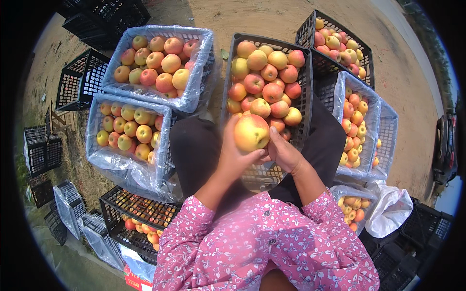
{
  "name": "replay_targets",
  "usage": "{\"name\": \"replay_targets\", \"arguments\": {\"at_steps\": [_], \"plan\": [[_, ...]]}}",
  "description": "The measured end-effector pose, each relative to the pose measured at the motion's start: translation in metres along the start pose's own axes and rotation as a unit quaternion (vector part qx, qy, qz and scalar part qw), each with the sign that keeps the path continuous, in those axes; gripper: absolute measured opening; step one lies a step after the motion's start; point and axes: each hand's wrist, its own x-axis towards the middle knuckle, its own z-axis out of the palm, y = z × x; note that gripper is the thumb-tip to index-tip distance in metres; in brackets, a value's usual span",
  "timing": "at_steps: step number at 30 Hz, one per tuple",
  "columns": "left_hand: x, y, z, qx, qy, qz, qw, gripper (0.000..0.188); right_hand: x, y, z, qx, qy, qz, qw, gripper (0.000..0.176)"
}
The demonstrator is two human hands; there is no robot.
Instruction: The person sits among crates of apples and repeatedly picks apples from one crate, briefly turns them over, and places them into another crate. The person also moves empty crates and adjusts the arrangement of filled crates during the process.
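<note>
My left hand [236, 154] is closed around a large yellow-red apple [252, 133], held up in front of my lap. My right hand [285, 151] is at the apple's right side, thumb raised beside it and fingers close to my left fingertips; whether it grips the apple I cannot tell. Just beyond the hands, between my knees, stands a black plastic crate [308, 87] heaped with loose red and yellow apples [253, 83]. Two lined crates of apples lie to the left, one [109, 78] farther off and one [91, 127] nearer.
On the right are a black crate of apples [332, 43], a lined crate [338, 94], and a white plastic bag [389, 211]. A black crate of apples [109, 214] stands at lower left. Dark crates [105, 22] are stacked at upper left. A parked car [445, 149] is at far right.
</note>
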Motion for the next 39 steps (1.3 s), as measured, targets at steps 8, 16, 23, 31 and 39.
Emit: {"name": "replay_targets", "arguments": {"at_steps": [8,16,23,31,39], "plan": [[0.0,-0.008,0.001,-0.156,-0.021,-0.059,0.986,0.1,-0.012,-0.004,-0.01,-0.103,0.019,0.0,0.994,0.068],[0.002,0.001,-0.01,-0.343,-0.034,-0.135,0.929,0.087,-0.015,-0.012,-0.011,-0.072,0.031,-0.02,0.997,0.06],[0.007,0.011,-0.023,-0.591,-0.087,-0.246,0.763,0.072,-0.023,-0.007,-0.008,-0.069,0.052,-0.049,0.995,0.056],[-0.001,0.015,-0.018,-0.645,-0.163,-0.259,0.7,0.075,-0.05,-0.005,-0.007,-0.064,0.052,-0.099,0.992,0.056],[-0.02,0.031,0.029,-0.691,-0.179,-0.29,0.637,0.076,-0.078,0.003,0.007,-0.323,0.188,-0.305,0.876,0.077]]}}
